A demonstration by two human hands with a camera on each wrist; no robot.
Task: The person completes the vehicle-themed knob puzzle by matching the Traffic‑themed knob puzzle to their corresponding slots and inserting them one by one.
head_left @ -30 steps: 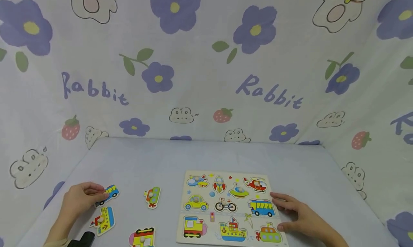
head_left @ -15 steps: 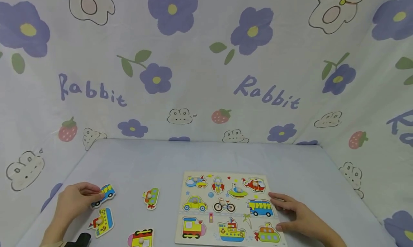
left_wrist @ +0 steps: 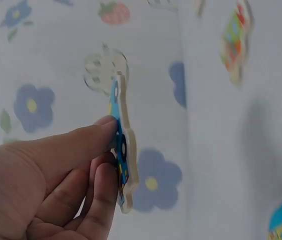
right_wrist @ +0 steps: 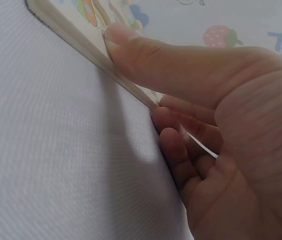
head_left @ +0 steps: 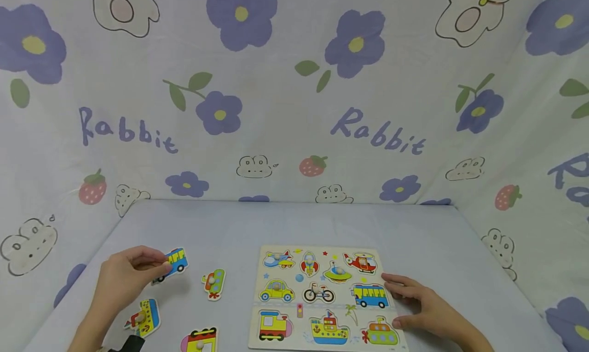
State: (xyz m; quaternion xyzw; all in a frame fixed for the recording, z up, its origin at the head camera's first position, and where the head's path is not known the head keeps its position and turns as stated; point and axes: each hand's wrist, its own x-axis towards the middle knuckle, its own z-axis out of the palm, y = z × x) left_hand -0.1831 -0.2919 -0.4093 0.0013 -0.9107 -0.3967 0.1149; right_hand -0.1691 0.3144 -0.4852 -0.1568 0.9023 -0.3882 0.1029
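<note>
My left hand point(head_left: 126, 275) pinches a blue-and-yellow bus puzzle piece point(head_left: 178, 261) at the left, and its shadow falls on the cloth below. In the left wrist view, the bus piece point(left_wrist: 123, 150) stands on edge, the thumb against its printed face; its knob is hidden. My right hand point(head_left: 425, 306) rests at the right edge of the wooden puzzle board point(head_left: 254, 311). The right wrist view has the thumb over the rim of the board point(right_wrist: 76, 45), other fingers loosely bent beside it. The board's bus, train, ship and submarine spots carry no knobs.
A ship piece point(head_left: 149, 316), a submarine piece point(head_left: 214, 284) and a train piece point(head_left: 209, 339) lie between my left hand and the board. Knobbed pieces, such as the car point(head_left: 276, 290), sit in the board. A patterned cloth wall point(head_left: 276, 96) rises behind the table.
My left hand has raised the bus piece off the cloth and carried it to the right and away from me. My right hand stays at the board's edge.
</note>
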